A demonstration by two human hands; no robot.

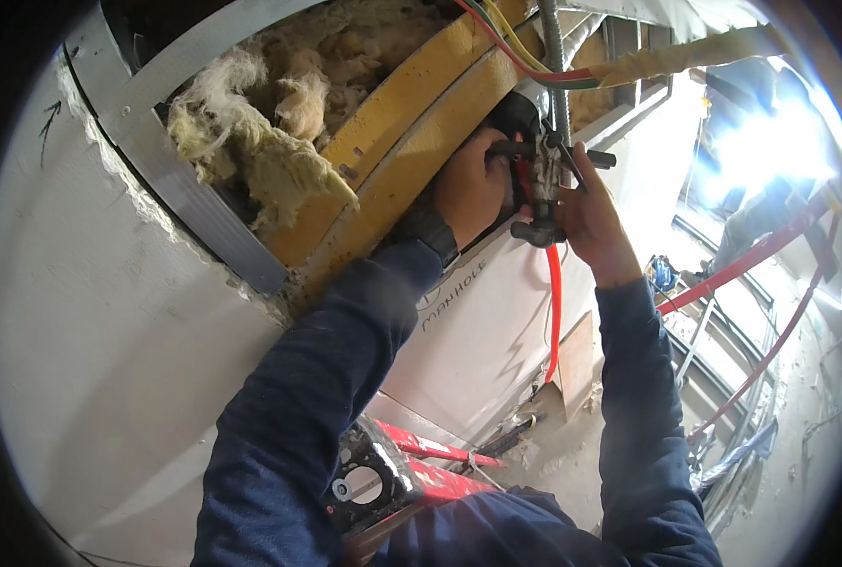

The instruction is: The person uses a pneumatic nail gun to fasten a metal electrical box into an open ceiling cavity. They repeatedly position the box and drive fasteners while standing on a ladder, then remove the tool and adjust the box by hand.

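Working overhead, we have both hands on a clamp-like metal tool with dark bar handles, set beside the corrugated metal conduit at the edge of the wall opening. Our left hand is curled round the handle on the tool's left. Our right hand is against its right side, but we cannot tell how firmly it grips.

We judge the work to be under way: the tool is in place and not yet let go. Whether it is fastened to the conduit is hidden from us. The cavity remains uncovered, with mineral wool hanging out over the yellow beam, and the red cable hangs below, its upper end hidden behind the tool.
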